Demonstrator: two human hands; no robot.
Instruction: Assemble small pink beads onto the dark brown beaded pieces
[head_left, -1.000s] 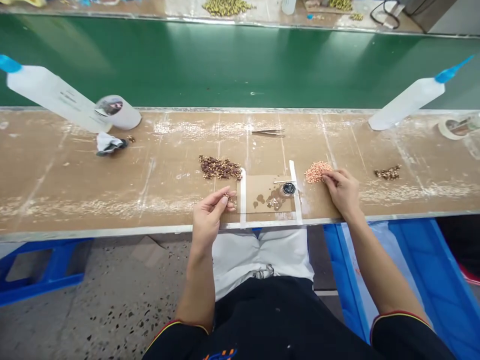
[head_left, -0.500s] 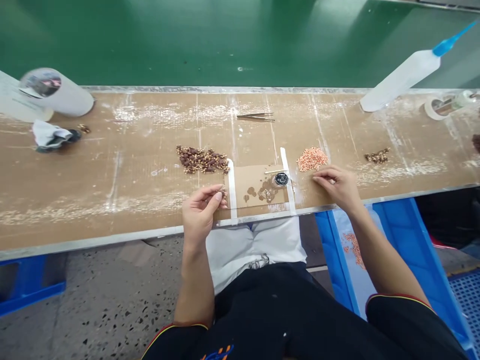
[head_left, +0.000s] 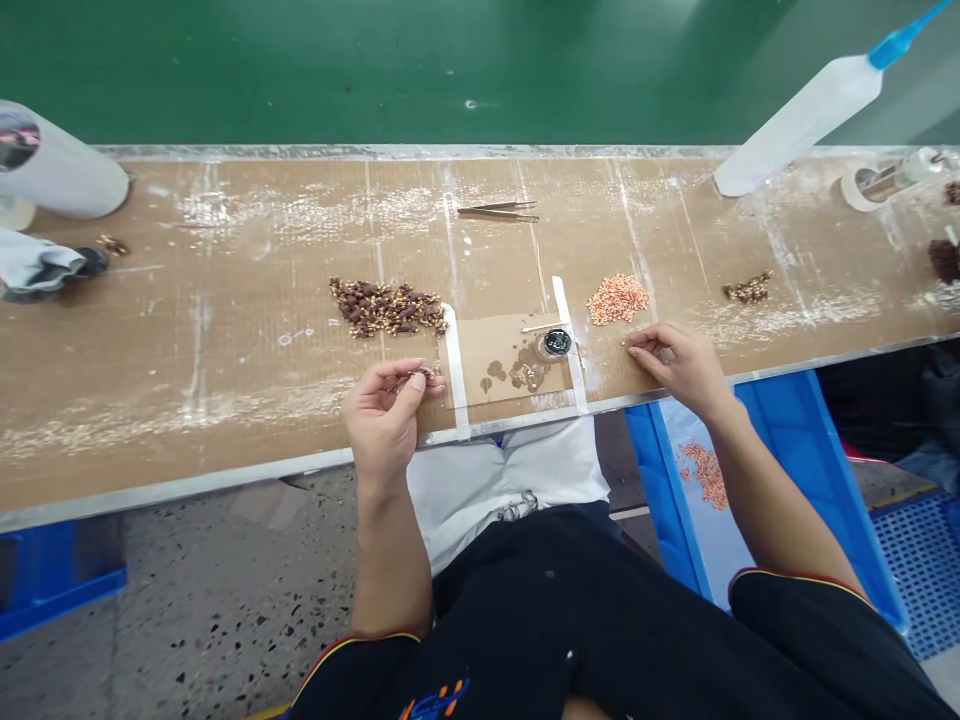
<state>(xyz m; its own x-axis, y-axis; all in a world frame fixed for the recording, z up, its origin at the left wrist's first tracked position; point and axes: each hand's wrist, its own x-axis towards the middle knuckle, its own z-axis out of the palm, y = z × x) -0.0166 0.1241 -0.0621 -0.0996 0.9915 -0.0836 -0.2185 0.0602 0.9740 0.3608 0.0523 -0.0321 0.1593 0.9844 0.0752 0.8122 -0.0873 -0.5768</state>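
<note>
My left hand (head_left: 386, 415) is closed in a pinch on a small brown-and-gold piece (head_left: 424, 373), just left of a taped cardboard square (head_left: 476, 345). Behind it lies a pile of similar brown-and-gold pieces (head_left: 384, 308). The fingertips of my right hand (head_left: 679, 365) are pressed together low over the table, with a tiny pale speck at their tips that is too small to name. Nearest to that hand is a heap of small orange-pink pieces (head_left: 618, 299). A small round pot of dark stuff (head_left: 556, 342) and a thin stick (head_left: 546, 327) are on the cardboard, which has wet stains.
Metal tweezers (head_left: 499, 210) lie farther back. A white bottle with a blue nozzle (head_left: 806, 125) leans at the right, near a tape roll (head_left: 862, 188). More gold-brown pieces (head_left: 748, 288) lie right. A white cylinder (head_left: 71, 165) is at left. A blue crate (head_left: 817, 450) sits below the edge.
The view has shifted slightly, so most things on the table appear higher and farther left. Both hands keep their pinches, with little movement relative to the table.
</note>
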